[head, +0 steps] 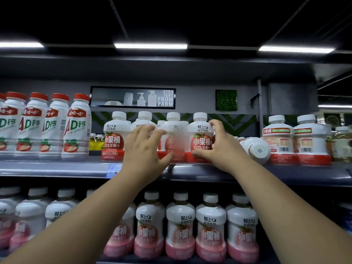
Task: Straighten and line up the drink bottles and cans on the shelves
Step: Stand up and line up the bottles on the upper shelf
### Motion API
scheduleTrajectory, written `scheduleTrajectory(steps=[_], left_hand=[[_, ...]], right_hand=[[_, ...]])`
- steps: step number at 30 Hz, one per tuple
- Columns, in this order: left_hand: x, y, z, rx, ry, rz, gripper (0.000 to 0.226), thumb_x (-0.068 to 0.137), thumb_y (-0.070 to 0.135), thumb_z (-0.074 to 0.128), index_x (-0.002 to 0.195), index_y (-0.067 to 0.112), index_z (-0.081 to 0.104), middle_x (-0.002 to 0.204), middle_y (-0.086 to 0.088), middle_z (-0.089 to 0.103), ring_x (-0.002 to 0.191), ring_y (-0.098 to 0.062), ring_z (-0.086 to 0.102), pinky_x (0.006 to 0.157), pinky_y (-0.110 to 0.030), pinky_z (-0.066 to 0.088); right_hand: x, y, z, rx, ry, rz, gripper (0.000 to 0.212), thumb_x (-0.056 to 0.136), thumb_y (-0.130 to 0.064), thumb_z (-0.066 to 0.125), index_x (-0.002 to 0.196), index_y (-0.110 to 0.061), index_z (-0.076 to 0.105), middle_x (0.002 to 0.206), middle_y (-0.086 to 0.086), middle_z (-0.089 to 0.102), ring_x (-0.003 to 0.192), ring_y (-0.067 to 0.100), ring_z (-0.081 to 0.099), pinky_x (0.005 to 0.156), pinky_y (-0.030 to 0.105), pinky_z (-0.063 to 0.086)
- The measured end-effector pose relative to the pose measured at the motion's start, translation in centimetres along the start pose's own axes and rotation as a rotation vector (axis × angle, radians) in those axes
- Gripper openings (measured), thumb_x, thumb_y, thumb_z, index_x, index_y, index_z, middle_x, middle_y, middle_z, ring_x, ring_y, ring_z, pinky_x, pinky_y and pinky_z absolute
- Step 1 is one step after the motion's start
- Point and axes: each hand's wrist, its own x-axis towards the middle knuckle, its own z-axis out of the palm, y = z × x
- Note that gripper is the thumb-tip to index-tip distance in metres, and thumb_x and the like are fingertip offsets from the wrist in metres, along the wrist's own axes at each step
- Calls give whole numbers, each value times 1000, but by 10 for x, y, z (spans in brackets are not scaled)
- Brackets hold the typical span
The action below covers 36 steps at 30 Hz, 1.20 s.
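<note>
Upper shelf: five red-capped AD milk bottles (76, 126), the leftmost cut by the frame edge; four apple juice bottles (113, 138) upright in the front row, one toppled bottle (255, 149) on its side, and two back-turned bottles (277, 141). Lower shelf: at least eight pink-based bottles (180, 225) in the front row, partly hidden ones included. Overhead: three light strips (150, 46).

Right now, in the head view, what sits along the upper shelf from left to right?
Red-capped AD drink bottles → small yellow bottles at the back → leftmost apple juice bottle → left hand → right hand gripping the rightmost apple juice bottle → toppled bottle → two bottles turned barcode-out → pale yellowish bottle.
</note>
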Motion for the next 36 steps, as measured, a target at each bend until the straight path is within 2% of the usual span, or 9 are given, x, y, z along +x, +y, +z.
scheduleTrajectory(steps=[2, 5, 8, 12, 19, 23, 27, 32, 36], left_hand=[[-2, 0, 4, 40, -35, 36, 59, 83, 65, 51, 134, 36, 52, 144, -4, 46, 141, -28, 27, 115, -47, 13], [-7, 0, 14, 150, -80, 211, 52, 88, 63, 38, 130, 41, 58, 148, -7, 46, 142, -35, 30, 116, -56, 15], [-11, -3, 21, 236, -86, 308, 57, 91, 65, 33, 135, 38, 58, 155, -6, 39, 144, -37, 29, 116, -61, 15], [-13, -11, 22, 276, -84, 332, 61, 91, 68, 30, 138, 37, 55, 159, -5, 33, 145, -38, 28, 115, -64, 15], [-16, -19, 22, 250, -80, 313, 62, 90, 67, 34, 137, 34, 56, 156, -10, 37, 144, -36, 30, 115, -64, 15], [-19, -20, 22, 201, -70, 295, 59, 89, 66, 37, 128, 27, 59, 153, -12, 40, 145, -35, 30, 116, -63, 14], [-19, -15, 21, 161, -54, 282, 60, 89, 66, 37, 132, 27, 54, 152, -13, 39, 143, -35, 31, 117, -61, 15], [-9, 17, 19, 28, -10, 257, 63, 86, 65, 42, 135, 26, 49, 152, -13, 38, 137, -34, 34, 114, -55, 27], [3, 57, 25, -85, 15, 240, 64, 85, 63, 44, 139, 30, 41, 155, -9, 31, 139, -30, 27, 113, -51, 24]], right_hand=[[0, -4, 5, -10, 12, -5, 95, 69, -60, 81, 140, -35, 23, 127, 1, 62, 109, 27, 61, 90, 39, 48], [-1, -3, 12, 10, 38, 8, 99, 68, -64, 78, 143, -39, 19, 134, 0, 59, 111, 27, 62, 94, 43, 49], [-5, -2, 16, 18, 51, 11, 103, 66, -70, 73, 146, -40, 15, 141, -1, 54, 117, 28, 60, 98, 46, 48], [-5, -2, 19, -16, 68, 35, 107, 67, -74, 71, 149, -38, 11, 144, 0, 52, 121, 28, 57, 97, 45, 48], [-5, 3, 20, -16, 62, 55, 107, 74, -68, 70, 152, -38, 2, 145, 2, 52, 124, 30, 55, 97, 43, 47], [-5, 4, 21, -45, 73, 37, 104, 75, -71, 67, 150, -38, 4, 146, 1, 51, 123, 30, 56, 95, 44, 47], [-6, 3, 21, -68, 81, 11, 102, 74, -75, 64, 149, -37, 8, 147, -2, 50, 125, 28, 55, 96, 43, 47], [-12, 7, 3, 64, 147, -105, 99, 76, -56, 76, 153, -31, 18, 149, 1, 40, 133, 21, 44, 107, 42, 41], [-26, 28, -25, 124, 405, -202, 82, 81, -38, 78, 148, -21, 34, 141, 3, 47, 128, 18, 46, 103, 34, 42]])
